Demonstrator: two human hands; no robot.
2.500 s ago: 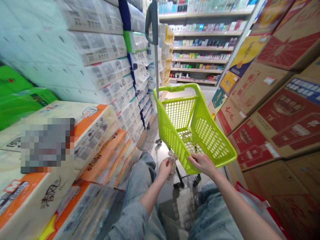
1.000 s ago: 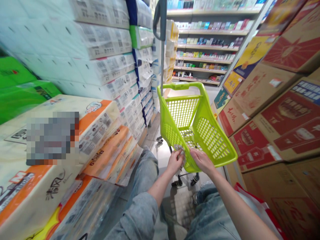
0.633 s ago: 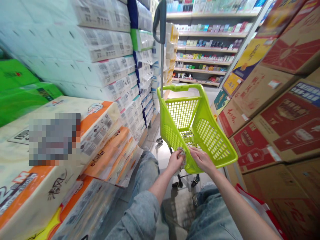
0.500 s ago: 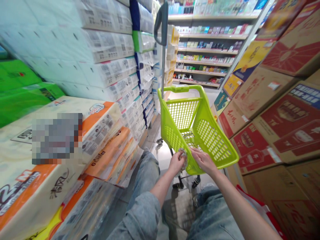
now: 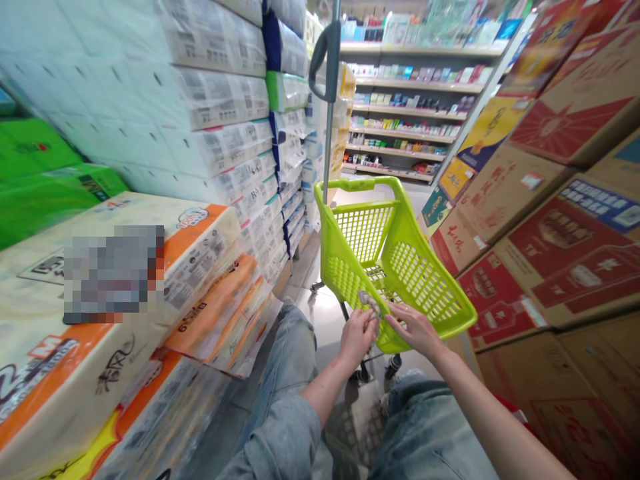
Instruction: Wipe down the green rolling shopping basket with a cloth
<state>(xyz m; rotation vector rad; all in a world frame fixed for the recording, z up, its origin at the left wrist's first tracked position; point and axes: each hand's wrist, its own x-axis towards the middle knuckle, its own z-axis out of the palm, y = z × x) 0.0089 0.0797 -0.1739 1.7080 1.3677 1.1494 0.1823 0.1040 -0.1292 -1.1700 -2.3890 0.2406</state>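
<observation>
Amid a shop's stacked cartons (image 5: pixel 545 127), the left hand (image 5: pixel 357 338) pinches a crumpled cloth (image 5: pixel 369 302) at a green cart's (image 5: pixel 414 263) side, apparently wiping; the right hand (image 5: pixel 416 331), grip unclear, touches the cart, which the next stroke needs steady.

Store aisle, narrow. Floor (image 5: pixel 303 270): pale grey tile, visible joints, glossy finish; bright glare at mid-length, darker shadow toward the near edge. Left edge: white wrapped packs (image 5: pixel 225 100) stacked high; green packs (image 5: pixel 45 207) behind, at far left. Right edge: printed cartons (image 5: pixel 525 187) in brown, red and yellow, stacked in several tiers. Far edge: shelving (image 5: pixel 415 84) with pale boards, several levels, rows of small goods; light-coloured upright (image 5: pixel 483 100) at its right end. Lighting: white, bright over the shelving.
</observation>
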